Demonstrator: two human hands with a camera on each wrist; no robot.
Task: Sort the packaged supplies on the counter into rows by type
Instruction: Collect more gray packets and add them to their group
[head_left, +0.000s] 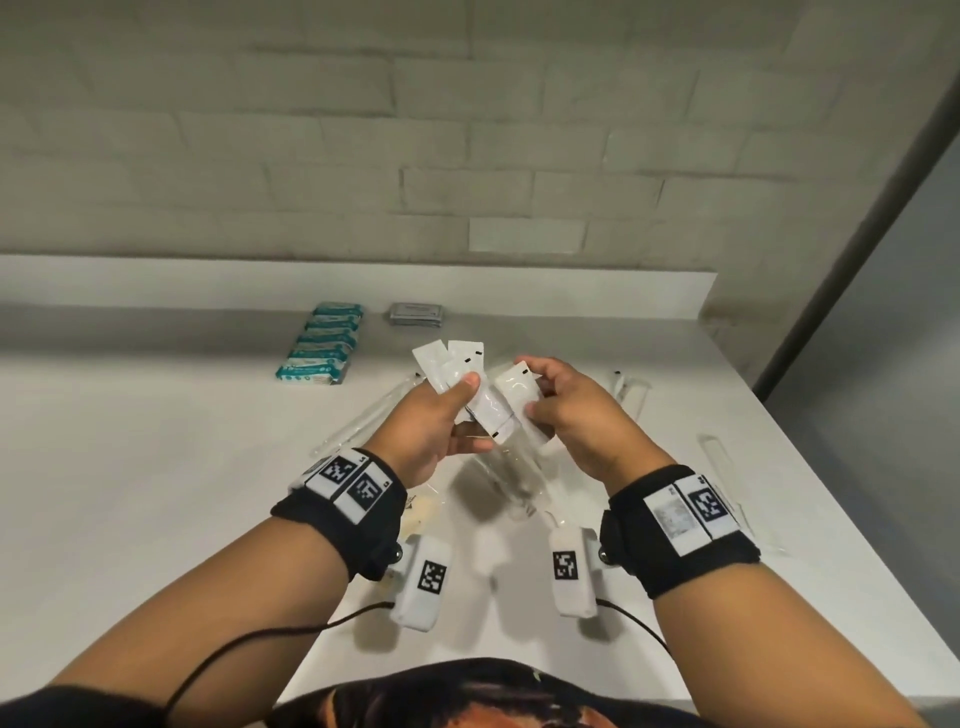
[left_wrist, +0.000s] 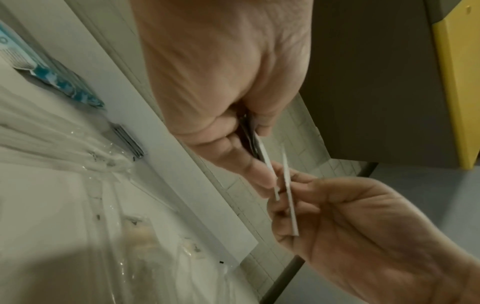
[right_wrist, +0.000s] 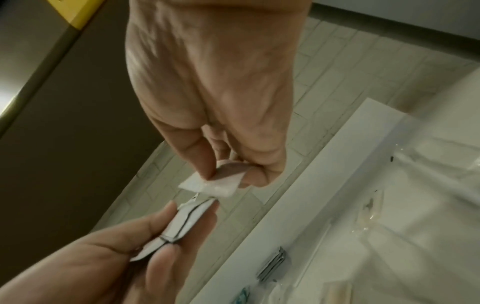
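A single white flat sachet (head_left: 519, 397) is pinched between thumb and fingers of the right hand (head_left: 574, 415), held in the air above the counter (head_left: 156, 467). Its long axis runs from the right fingertips up and away, tilted toward the left hand (head_left: 431, 421). A fanned bundle of like sachets (head_left: 470, 384) is gripped by the left hand, thumb curled over the top, fingers beneath. In the left wrist view the single sachet (left_wrist: 289, 193) is seen edge-on just beside the bundle's nearest edge (left_wrist: 269, 164), close but apart. The right hand is judged the nearer to deliver it. Beyond the fingers, a row of teal packets (head_left: 322, 345) and a stack of grey sachets (head_left: 415, 314) are laid. Clear long wrappers (head_left: 358, 421) lie below the hands.
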